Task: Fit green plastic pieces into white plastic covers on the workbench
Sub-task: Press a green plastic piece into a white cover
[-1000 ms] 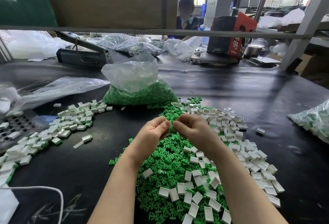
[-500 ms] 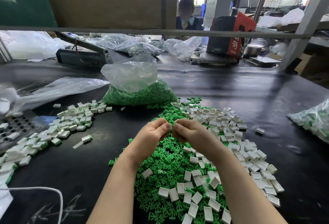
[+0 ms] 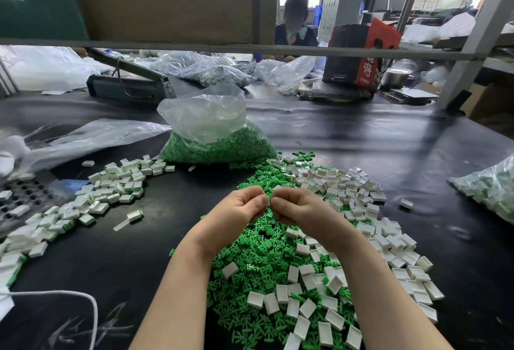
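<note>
Green plastic pieces (image 3: 258, 241) lie heaped on the black workbench (image 3: 389, 143) right under your wrists, and white plastic covers (image 3: 347, 191) are strewn over and along the right side of that heap. Your left hand (image 3: 236, 212) and right hand (image 3: 301, 210) meet above the pile, fingers curled, thumbs almost touching. Between the fingertips a small white part (image 3: 269, 201) shows, pinched from both sides; whether a green piece already sits inside it is too hidden to tell. Both forearms reach in from the bottom edge, the right one crossing over the covers.

Just beyond your hands stands a clear plastic bag (image 3: 214, 132), open at the top, its lower half packed with more green pieces. To your left a second spread of white pieces (image 3: 111, 188) runs in a band toward the near left corner; several of these show green at one end. A single such part (image 3: 135, 214) lies apart from that band, nearer the heap. At the far left sits a dark perforated tray (image 3: 25, 199) beside an empty-looking clear bag (image 3: 91, 138). A white cord (image 3: 83, 298) loops at the lower left. At the right edge lies another bag (image 3: 492, 185) filled with white and green parts. Across the bench a seated person (image 3: 294, 21) works among more plastic bags, near a red and black box (image 3: 358, 54).
</note>
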The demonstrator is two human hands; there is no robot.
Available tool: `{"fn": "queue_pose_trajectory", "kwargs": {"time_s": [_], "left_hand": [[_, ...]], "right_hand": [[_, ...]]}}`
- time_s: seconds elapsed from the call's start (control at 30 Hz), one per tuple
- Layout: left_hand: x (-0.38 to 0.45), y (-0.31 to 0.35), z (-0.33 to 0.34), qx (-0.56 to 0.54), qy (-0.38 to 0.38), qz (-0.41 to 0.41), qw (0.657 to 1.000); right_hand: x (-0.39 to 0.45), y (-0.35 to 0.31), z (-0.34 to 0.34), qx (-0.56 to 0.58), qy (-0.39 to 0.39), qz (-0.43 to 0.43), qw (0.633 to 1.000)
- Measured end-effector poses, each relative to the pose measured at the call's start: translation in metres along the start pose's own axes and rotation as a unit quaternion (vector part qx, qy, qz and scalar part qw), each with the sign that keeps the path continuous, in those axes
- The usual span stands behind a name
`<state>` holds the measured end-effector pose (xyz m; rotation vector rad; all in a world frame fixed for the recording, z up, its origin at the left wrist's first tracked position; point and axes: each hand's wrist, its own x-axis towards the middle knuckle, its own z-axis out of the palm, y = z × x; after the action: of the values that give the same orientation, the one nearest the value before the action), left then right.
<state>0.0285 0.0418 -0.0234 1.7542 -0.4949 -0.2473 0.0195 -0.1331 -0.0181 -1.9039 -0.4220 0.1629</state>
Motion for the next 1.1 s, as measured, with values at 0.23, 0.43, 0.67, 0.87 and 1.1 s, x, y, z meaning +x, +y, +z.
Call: {"fn": "queue_pose_trajectory", "kwargs": {"time_s": [0.23, 0.43, 0.67, 0.87, 1.1], "left_hand": [[-0.0032, 0.0059, -0.0004, 0.015, -0.020, -0.002, 1.000], [-0.0045, 0.0053, -0.0017, 0.027, -0.027, -0.002, 0.999], [-0.0052, 0.0060, -0.0034, 0.052, -0.023, -0.008, 0.998], [-0.0064, 0.0059, -0.0071, 0.052, -0.027, 0.000, 0.998], [-0.0068, 0.0034, -0.0085, 0.079, -0.037, -0.003, 0.996]], "right_hand": [[-0.0017, -0.0015, -0.0039, -0.060, -0.003, -0.014, 0.998], [-0.0046, -0.0043, -0.0049, -0.097, -0.009, -0.025, 0.995], [-0.0060, -0.0042, -0.0034, -0.105, -0.024, -0.012, 0.994], [-0.0042, -0.0037, -0.0016, -0.072, -0.018, -0.010, 0.997], [-0.0033, 0.0002, -0.0014, -0.035, -0.034, 0.014, 0.999]]}}
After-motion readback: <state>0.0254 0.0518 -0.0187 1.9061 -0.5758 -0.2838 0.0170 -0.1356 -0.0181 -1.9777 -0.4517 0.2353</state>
